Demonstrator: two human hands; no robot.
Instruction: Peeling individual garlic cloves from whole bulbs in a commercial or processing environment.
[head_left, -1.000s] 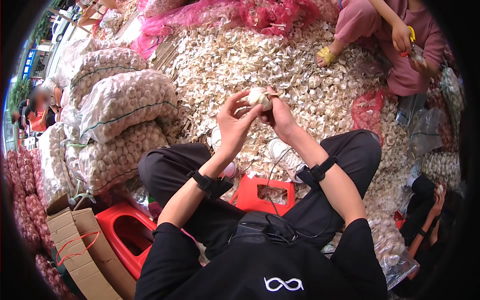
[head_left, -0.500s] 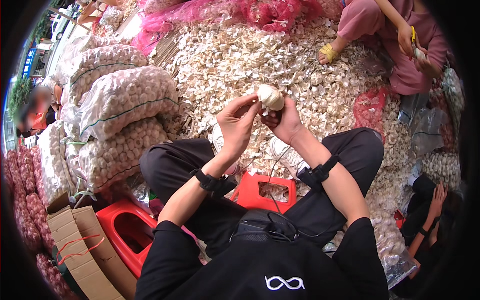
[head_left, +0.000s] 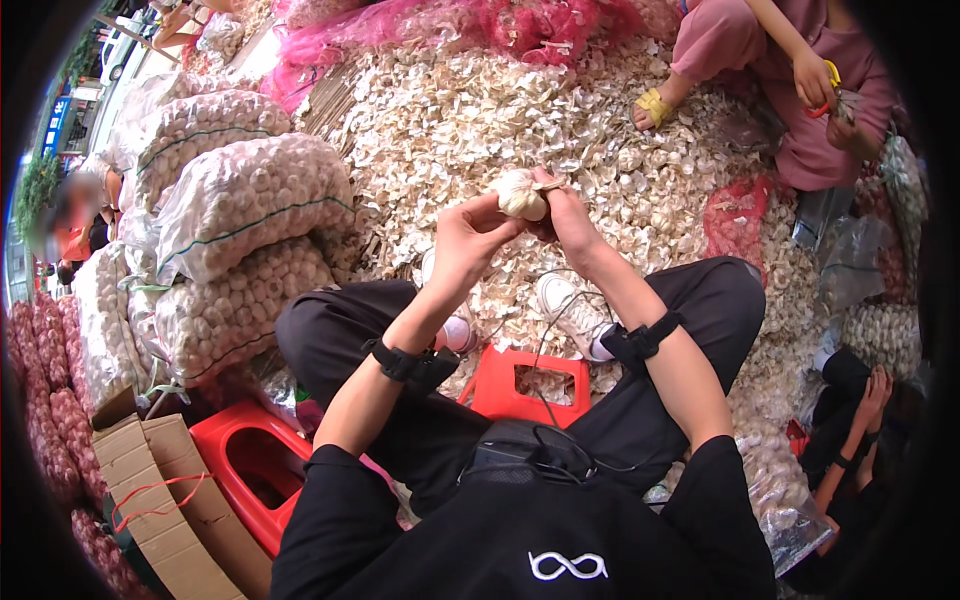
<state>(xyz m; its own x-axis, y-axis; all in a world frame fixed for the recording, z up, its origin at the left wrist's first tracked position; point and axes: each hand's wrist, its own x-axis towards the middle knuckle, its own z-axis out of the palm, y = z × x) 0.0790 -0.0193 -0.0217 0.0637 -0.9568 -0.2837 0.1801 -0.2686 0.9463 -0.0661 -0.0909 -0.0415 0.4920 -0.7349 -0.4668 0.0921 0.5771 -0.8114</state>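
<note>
Garlic bulb (head_left: 521, 196), up above loose skins (head_left: 440, 130): I judged it light, firm, papery-slick, best held round its belly. Left hand (head_left: 466, 240), nearly closed, pinched one side; right hand (head_left: 574, 228) curled round the other.

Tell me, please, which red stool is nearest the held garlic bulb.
The red stool between the legs; the left stool, beside the cardboard, is farther from the garlic bulb.
</note>
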